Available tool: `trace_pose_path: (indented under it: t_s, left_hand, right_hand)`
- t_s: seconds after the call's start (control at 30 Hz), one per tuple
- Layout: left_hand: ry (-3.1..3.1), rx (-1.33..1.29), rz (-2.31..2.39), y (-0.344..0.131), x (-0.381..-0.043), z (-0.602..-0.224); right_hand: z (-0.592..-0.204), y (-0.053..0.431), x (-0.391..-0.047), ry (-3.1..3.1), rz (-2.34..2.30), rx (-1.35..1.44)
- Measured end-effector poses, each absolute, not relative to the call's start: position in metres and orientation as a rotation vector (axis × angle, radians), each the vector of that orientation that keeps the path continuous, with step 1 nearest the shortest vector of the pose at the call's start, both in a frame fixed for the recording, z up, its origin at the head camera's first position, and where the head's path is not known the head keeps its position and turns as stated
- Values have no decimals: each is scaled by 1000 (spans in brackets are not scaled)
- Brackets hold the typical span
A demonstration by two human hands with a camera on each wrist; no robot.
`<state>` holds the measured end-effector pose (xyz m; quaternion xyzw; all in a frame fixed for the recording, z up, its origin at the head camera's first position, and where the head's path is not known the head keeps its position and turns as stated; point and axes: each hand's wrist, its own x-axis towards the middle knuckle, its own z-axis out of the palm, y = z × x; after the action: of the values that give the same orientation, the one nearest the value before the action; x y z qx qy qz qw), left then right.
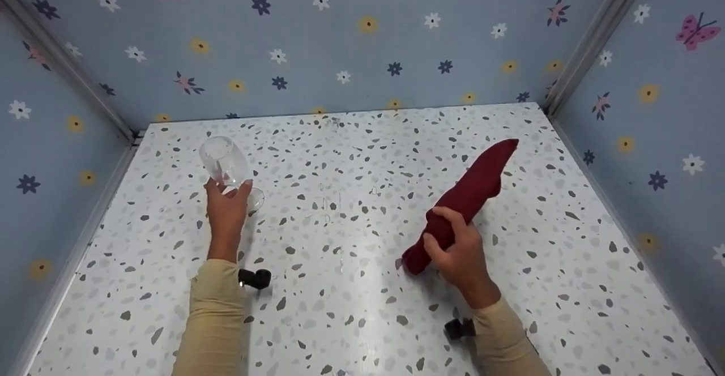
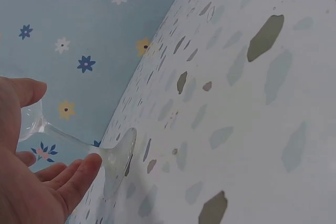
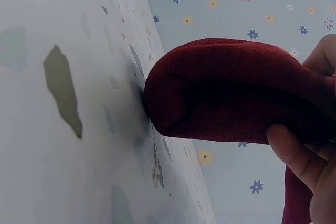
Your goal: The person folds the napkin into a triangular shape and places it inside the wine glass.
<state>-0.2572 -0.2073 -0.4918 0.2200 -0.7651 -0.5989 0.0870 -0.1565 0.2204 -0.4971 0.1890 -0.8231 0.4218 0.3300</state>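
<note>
On the left of the table a clear stemmed glass (image 1: 225, 158) stands upright, its round foot (image 2: 119, 163) on the surface. My left hand (image 1: 226, 214) is around the lower bowl and stem, with thumb and fingers spread apart on either side. In the left wrist view the stem (image 2: 71, 138) passes between the thumb and the other fingers of the left hand (image 2: 37, 177). At the right, my right hand (image 1: 461, 254) grips a long, folded dark red cloth (image 1: 473, 186) near its lower end. That folded end (image 3: 210, 93) meets or nearly meets the tabletop in the right wrist view.
The white speckled table (image 1: 340, 319) is bounded by blue flowered panels (image 1: 317, 42) at the back and both sides. Grey metal posts (image 1: 589, 42) mark the corners. Small black wrist devices (image 1: 256, 278) sit beside the sleeves. Faint clear marks (image 1: 331, 200) show mid-table.
</note>
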Motion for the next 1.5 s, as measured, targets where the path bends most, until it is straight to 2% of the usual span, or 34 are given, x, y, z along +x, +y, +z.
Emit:
trace_pose_path:
  t_s: [0.8, 1.2, 1.5]
  left_hand:
    - [-2044, 473, -2039, -205, -261, -489]
    - [-1833, 452, -2158, -207, -262, -493]
    - [-1918, 482, -2102, -205, -258, -490]
  right_hand:
    - [-499, 223, -155, -2081, 1072, 487]
    - [-500, 222, -154, -2090, 1073, 496]
    - [-499, 222, -156, -2084, 1080, 502]
